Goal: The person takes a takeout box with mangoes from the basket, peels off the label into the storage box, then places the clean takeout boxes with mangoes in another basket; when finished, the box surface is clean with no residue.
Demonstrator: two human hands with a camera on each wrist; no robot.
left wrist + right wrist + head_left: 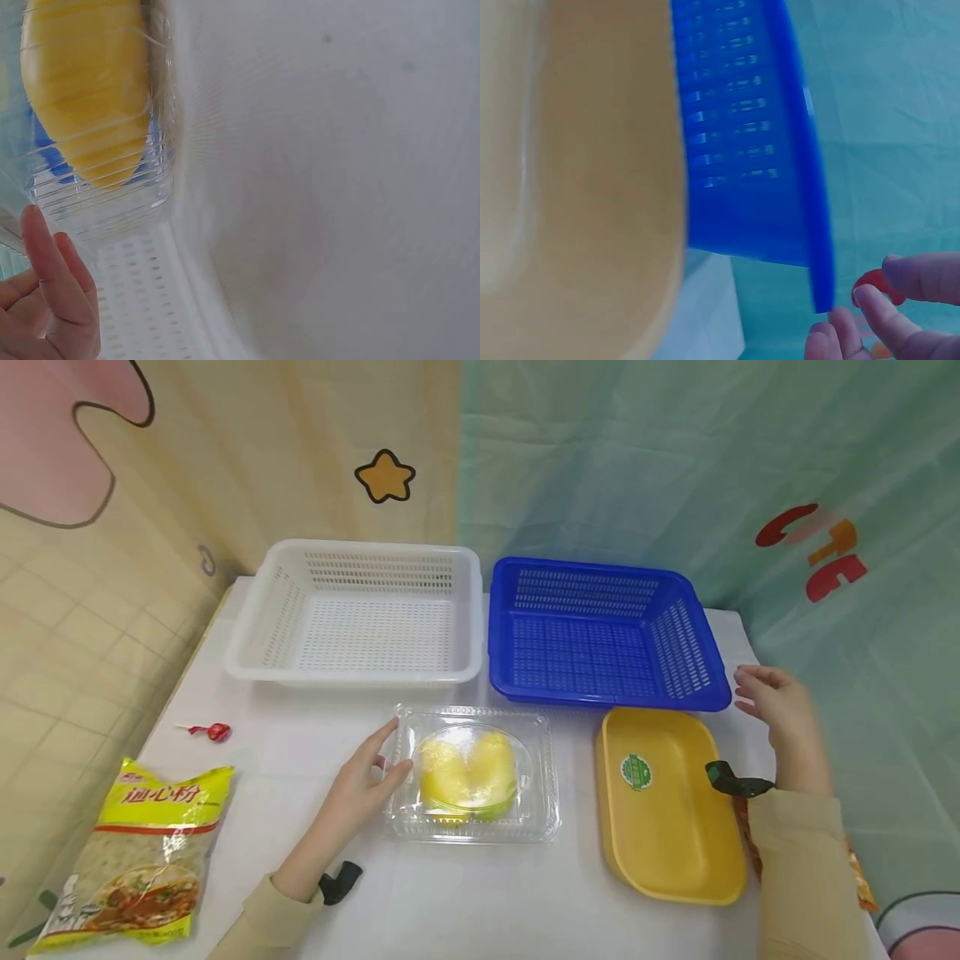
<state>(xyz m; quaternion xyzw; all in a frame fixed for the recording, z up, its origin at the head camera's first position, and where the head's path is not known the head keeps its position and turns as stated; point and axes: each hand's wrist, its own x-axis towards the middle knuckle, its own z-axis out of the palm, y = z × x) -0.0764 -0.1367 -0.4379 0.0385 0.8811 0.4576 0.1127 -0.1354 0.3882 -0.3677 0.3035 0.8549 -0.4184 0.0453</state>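
Observation:
A clear plastic clamshell box with yellow fruit inside stands on the table. At its left side is my left hand, thumb and index finger spread along the edge, apparently touching it. In the left wrist view, fingertips of the left hand show beside the corner of the box; the yellow fruit shows through the plastic. My right hand hovers just right of the blue basket, fingers loosely bent around nothing. The right wrist view has the right hand near the basket's rim.
Behind the box stands a white basket. A yellow tub sits right of the box, with an orange packet partly hidden by the right sleeve. At left lie a red lollipop and a yellow food bag.

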